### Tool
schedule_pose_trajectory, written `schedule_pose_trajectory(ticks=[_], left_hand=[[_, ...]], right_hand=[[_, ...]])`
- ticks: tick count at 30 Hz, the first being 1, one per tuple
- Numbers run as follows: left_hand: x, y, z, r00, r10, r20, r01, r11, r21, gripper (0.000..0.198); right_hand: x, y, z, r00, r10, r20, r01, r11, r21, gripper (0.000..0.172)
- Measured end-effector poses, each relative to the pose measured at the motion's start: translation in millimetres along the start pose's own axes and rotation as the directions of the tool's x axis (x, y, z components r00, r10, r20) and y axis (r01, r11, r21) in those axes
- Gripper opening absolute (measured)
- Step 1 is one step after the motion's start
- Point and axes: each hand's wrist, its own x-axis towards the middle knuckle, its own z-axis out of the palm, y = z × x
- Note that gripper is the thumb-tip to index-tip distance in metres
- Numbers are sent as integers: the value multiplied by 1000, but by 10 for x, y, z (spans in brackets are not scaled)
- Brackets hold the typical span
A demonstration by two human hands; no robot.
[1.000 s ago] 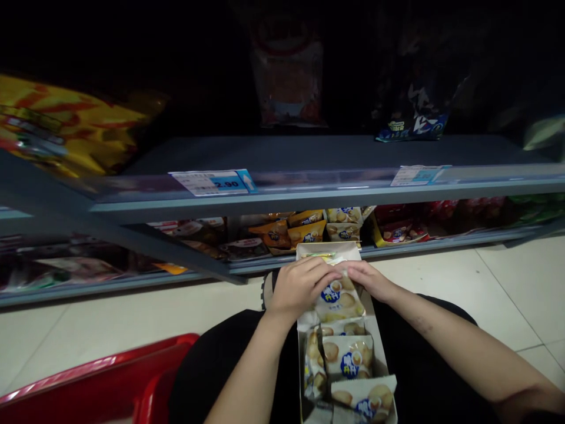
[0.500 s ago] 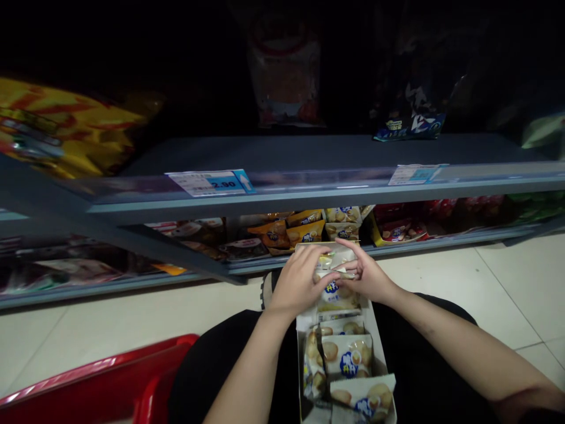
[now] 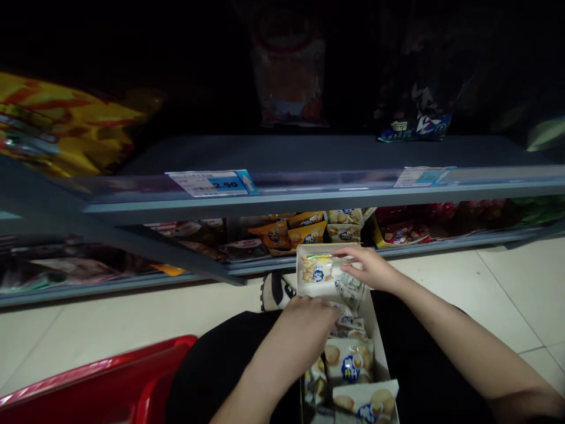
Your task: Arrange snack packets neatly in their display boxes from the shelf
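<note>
Box (image 3: 380, 347) sits between the legs (image 3: 229, 359), presumably for stability, right hand (image 3: 369, 268) at one o'clock, fingers parted, left hand (image 3: 310, 321) at ten, grip indeterminable.

I count 2 hands of my own: 1 left hand (image 3: 309, 323), 1 right hand (image 3: 375, 268). Containers: 1 long carton (image 3: 315, 290) and 1 red basket (image 3: 97, 383). Carton contents: at least 7 cream packets (image 3: 351, 360), some partly covered. Higher up: 2 price labels (image 3: 212, 183), 1 yellow bag (image 3: 66, 126), 1 clear bag (image 3: 289, 82), 1 dark blue bag (image 3: 415, 125). Lower down: at least 3 orange packets (image 3: 307, 235), at least 2 pale packets (image 3: 345, 234). Footwear: 1 shoe (image 3: 270, 291).
</note>
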Motion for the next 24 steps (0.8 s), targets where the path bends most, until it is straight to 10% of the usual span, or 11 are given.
schedule_pose_trajectory(ticks=[8, 24], left_hand=[[-20, 73, 39, 999, 40, 34, -40, 999, 11, 25], [-26, 94, 59, 998, 54, 37, -54, 998, 17, 24]], right_hand=[[450, -73, 455, 963, 255, 82, -151, 768, -622, 42], [352, 83, 537, 858, 497, -128, -511, 803, -307, 32]])
